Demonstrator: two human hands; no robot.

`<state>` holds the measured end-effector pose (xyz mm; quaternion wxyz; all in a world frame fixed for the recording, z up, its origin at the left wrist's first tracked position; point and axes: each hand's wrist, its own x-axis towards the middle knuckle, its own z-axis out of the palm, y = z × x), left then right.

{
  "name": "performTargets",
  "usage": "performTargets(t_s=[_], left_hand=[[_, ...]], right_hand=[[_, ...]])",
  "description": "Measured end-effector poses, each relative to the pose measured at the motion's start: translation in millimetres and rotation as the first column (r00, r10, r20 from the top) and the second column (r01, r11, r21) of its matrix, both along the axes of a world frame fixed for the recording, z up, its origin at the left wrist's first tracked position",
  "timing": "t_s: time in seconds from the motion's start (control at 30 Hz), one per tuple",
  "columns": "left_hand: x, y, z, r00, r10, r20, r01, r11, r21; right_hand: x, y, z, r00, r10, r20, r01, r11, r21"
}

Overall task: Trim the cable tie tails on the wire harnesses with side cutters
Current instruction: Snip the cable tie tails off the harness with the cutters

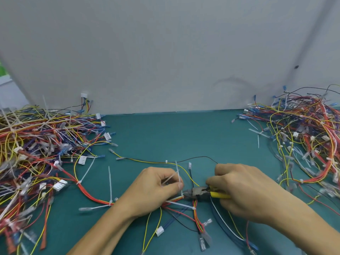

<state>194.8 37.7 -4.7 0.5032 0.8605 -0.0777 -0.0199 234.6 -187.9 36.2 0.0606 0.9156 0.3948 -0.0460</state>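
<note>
The side cutters (pixel 199 192) have a grey metal head and yellow handles. They lie low over the green worktop (pixel 184 135) with the nose pointing left, and the right hand (pixel 244 190) grips the handles. The nose sits at the foot of a thin white cable tie tail (pixel 178 173). This tail stands almost straight up, pinched in the fingers of the left hand (pixel 158 188). Its foot meets a harness (pixel 88 192) of red, orange and yellow wires that curves away to the left. A second tail (pixel 110 183) and a third tail (pixel 87 171) stick up from the harness farther left. A flat tail (pixel 180 204) lies just in front of the cutters. More harnesses, all mixed colours, sit in a left pile (pixel 36 144) and a right pile (pixel 303 140).
</note>
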Motion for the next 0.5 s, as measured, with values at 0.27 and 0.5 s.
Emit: performTargets(t_s=[0.27,0.5], left_hand=[[-1.4,1.5,-2.5,1.000,-0.008,-0.006,0.008,1.000,-0.021],[-1.6,1.7,-2.6,1.000,-0.020,-0.009,0.020,1.000,-0.021]], right_hand=[[2.1,0.0,-2.7,1.000,-0.002,-0.001,0.002,1.000,-0.001],[0.8,3.6,-4.6,1.000,-0.020,-0.022,0.020,1.000,0.011]])
